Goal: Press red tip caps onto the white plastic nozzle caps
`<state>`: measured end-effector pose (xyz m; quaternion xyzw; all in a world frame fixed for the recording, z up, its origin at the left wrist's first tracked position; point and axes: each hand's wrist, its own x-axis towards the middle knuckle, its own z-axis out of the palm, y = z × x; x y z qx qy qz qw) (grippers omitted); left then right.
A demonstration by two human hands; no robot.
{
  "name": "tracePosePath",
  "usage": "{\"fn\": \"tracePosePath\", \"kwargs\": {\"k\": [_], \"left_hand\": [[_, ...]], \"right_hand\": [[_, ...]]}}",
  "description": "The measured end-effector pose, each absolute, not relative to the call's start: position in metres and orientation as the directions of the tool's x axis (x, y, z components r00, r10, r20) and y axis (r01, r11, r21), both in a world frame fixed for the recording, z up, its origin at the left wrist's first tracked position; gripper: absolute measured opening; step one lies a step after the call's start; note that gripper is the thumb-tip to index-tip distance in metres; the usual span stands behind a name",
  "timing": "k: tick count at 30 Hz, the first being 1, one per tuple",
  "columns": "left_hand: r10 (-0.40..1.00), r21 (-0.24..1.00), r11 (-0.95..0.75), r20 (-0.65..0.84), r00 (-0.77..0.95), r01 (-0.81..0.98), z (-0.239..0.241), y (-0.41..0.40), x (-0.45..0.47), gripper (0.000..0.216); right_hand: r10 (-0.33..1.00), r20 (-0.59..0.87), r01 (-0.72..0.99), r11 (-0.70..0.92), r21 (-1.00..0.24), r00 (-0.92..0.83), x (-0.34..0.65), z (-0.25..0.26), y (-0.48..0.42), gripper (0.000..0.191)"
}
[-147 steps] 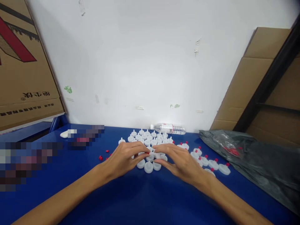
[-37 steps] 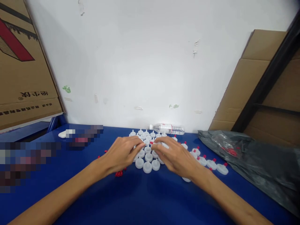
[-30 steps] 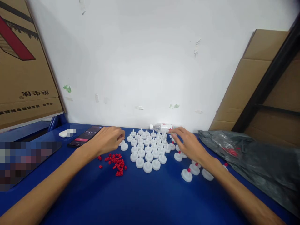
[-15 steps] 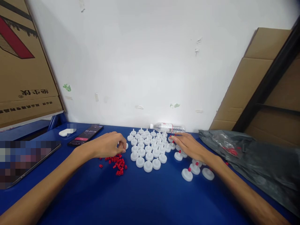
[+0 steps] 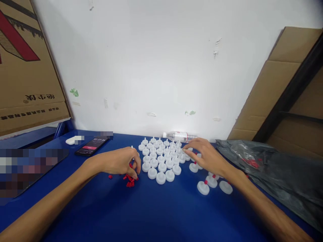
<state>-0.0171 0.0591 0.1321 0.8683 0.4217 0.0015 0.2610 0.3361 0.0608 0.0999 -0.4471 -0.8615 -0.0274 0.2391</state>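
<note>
My left hand [image 5: 124,162] is over the pile of small red caps [image 5: 130,184], fingers curled down and thumb and fingertips pinched at a red cap, which they mostly cover. Right of it stands a cluster of white nozzle lids [image 5: 160,178], spouts up. My right hand [image 5: 208,156] reaches to the cluster's right edge, thumb and fingertips drawn together at the top of a white nozzle lid [image 5: 187,157]. Beneath and beside that hand are white lids with red caps on their spouts [image 5: 203,188], some partly hidden by the hand and forearm.
A clear plastic bottle [image 5: 180,136] lies against the wall. To the left are a phone [image 5: 92,147] with a running timer, a white object [image 5: 72,140] and a blurred tablet-like device [image 5: 32,171]. Grey plastic sheeting [image 5: 285,174] with a clear bag of red pieces [image 5: 252,162] is at right.
My left hand has come down and slightly right onto the red caps, fingers lower. My right hand has shifted a little, its fingertips now at a white lid. The view has turned slightly.
</note>
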Motion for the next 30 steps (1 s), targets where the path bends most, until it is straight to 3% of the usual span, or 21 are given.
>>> {"fn": "tracePosePath", "kwargs": {"k": [5,10,15,20,22,26,30], "left_hand": [[0.709,0.455,-0.523,-0.236,0.664,0.721,0.124,0.059,-0.011,0.011],[0.742,0.413,-0.537,-0.185,0.645,0.736,0.125,0.055,-0.009,0.012],[0.775,0.355,-0.595,0.017,0.631,0.721,0.132,0.051,-0.004,0.014],[0.783,0.341,-0.622,0.242,0.573,0.705,0.126,0.051,0.004,0.017],[0.721,0.242,-0.686,0.349,0.598,0.686,0.117,0.054,0.007,0.021],[0.511,-0.111,-0.778,0.460,0.726,0.618,0.099,0.060,0.010,0.029],[0.421,-0.212,-0.777,0.525,0.739,0.593,0.091,0.061,0.011,0.026]], "right_hand": [[0.732,0.367,0.759,0.644,-0.097,-0.574,0.323,0.098,0.050,0.032],[0.747,0.369,0.793,0.608,-0.045,-0.552,0.330,0.092,0.056,0.030],[0.756,0.330,0.791,0.611,-0.043,-0.566,0.334,0.089,0.060,0.031],[0.750,0.332,0.783,0.620,-0.051,-0.573,0.331,0.089,0.061,0.019],[0.749,0.331,0.780,0.624,-0.057,-0.575,0.331,0.088,0.062,0.017],[0.764,0.328,0.791,0.608,-0.075,-0.556,0.334,0.083,0.064,0.031],[0.773,0.315,0.796,0.600,-0.082,-0.551,0.337,0.076,0.066,0.038]]}}
